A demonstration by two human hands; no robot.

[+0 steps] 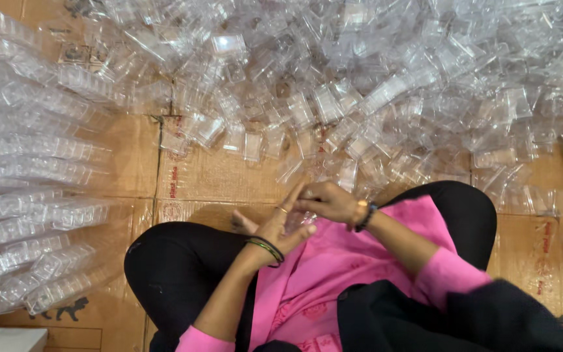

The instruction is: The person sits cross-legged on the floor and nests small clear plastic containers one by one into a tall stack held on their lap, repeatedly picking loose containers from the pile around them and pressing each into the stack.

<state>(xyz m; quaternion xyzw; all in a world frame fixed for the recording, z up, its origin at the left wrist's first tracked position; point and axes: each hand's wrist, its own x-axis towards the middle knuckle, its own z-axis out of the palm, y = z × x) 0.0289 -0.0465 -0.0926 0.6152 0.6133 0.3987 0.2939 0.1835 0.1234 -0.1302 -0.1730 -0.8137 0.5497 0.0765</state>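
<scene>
Both hands [304,212] meet mid-frame, closed on sm clear plastic piece [292,218], w/ loose pile [360,85] up top; stacked rows [27,215] at left.

Floor: covered with flattened brown cardboard sheets [216,176], laid edge to edge, seams showing between them.
Cardboard markings: red print along some edges and a small black animal figure [66,308] near the lower left.
Lower left corner: a pale grey slab [4,339], only partly in view.
Light: even and soft, no hard shadows.
Walls, windows: out of view.
</scene>
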